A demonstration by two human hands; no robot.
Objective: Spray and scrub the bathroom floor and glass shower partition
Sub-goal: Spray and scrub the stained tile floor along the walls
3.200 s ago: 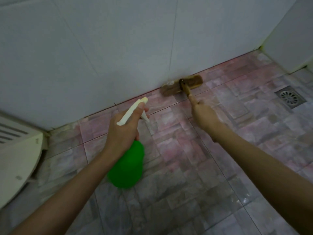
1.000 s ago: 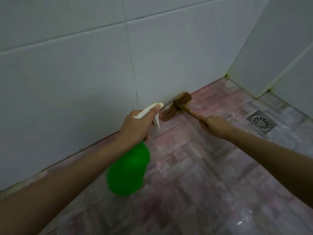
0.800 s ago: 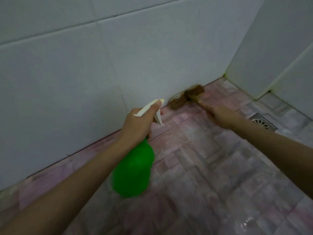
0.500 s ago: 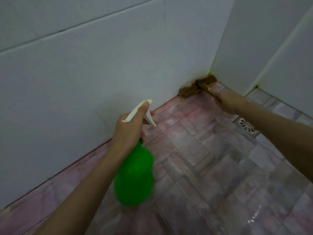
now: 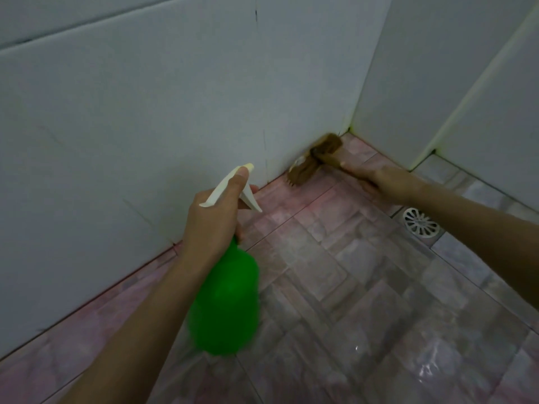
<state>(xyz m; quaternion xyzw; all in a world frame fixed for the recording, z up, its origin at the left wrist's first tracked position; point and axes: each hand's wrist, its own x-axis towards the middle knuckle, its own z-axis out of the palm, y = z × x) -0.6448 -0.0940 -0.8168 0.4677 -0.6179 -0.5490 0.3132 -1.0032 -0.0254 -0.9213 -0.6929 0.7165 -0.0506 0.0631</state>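
My left hand (image 5: 211, 220) grips the neck of a green spray bottle (image 5: 226, 304) with a cream trigger head, held above the floor and pointing toward the wall. My right hand (image 5: 376, 177) holds the handle of a brown scrub brush (image 5: 310, 160). The brush head lies against the foot of the white wall, close to the corner, its bristles on the pink and grey tiled floor (image 5: 335, 287). The handle is mostly hidden by my fingers.
White tiled walls (image 5: 145, 112) meet in a corner at the upper right, with yellowish grime in the joint. A round metal floor drain (image 5: 420, 223) sits just below my right forearm. The floor at the lower right shines wet.
The brush has slid right along the base of the wall into the corner, and my view has followed. The spray bottle stays gripped in my left hand.
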